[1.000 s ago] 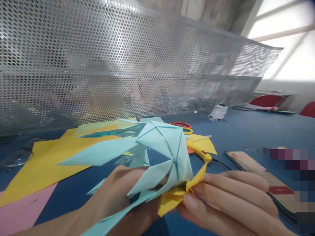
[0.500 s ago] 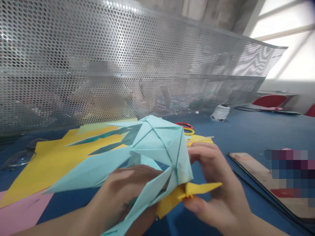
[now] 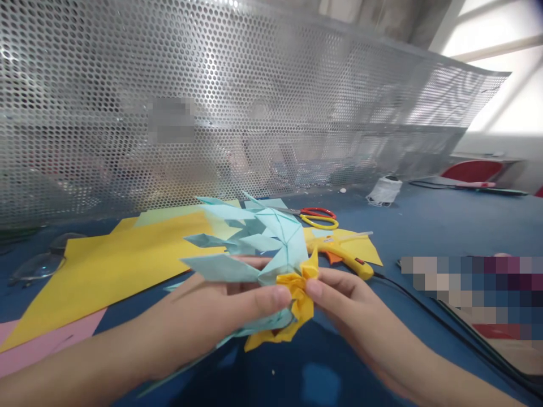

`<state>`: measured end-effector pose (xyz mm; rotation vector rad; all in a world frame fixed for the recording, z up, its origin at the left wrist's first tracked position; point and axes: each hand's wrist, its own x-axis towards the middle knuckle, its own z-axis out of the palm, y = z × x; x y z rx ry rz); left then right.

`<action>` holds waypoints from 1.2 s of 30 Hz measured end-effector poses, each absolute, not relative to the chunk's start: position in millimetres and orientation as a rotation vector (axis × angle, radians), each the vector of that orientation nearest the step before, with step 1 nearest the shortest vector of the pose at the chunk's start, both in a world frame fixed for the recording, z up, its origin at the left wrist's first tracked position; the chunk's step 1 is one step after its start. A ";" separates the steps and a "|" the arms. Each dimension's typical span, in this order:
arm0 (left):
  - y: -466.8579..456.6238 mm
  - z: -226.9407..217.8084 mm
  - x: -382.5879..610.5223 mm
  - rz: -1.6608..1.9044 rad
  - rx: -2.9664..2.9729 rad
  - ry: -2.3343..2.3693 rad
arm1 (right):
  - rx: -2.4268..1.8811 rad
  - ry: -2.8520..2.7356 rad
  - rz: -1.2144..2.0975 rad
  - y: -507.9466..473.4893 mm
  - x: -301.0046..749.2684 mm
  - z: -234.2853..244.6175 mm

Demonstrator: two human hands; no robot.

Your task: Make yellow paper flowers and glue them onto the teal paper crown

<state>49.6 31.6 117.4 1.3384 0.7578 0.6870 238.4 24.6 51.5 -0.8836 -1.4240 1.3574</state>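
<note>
A folded light-blue paper piece with several pointed petals hangs above the blue table. My left hand grips it from the left, thumb pressed near its middle. A crumpled yellow paper centre sits at the blue piece's right end. My right hand pinches this yellow part with thumb and fingers. Both hands hold the joined paper just in front of me.
Yellow sheets and a pink sheet lie at the left. A yellow glue gun with its black cord, red-and-yellow scissors and a white roll lie behind. A perforated metal screen walls the back.
The paper piece has turned and moved away from the camera, so it looks smaller. My right hand has shifted from behind the piece to pinch the yellow centre.
</note>
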 end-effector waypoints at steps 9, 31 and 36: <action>31.2 116.7 38.6 0.579 0.989 0.629 | -0.903 -1.020 1.787 24.1 238.1 49.9; 36.7 127.7 32.5 0.663 0.941 0.432 | -0.729 -0.836 1.893 28.7 238.3 48.6; 35.8 129.5 33.3 0.648 0.984 0.416 | -0.744 -0.869 1.877 28.2 237.3 50.6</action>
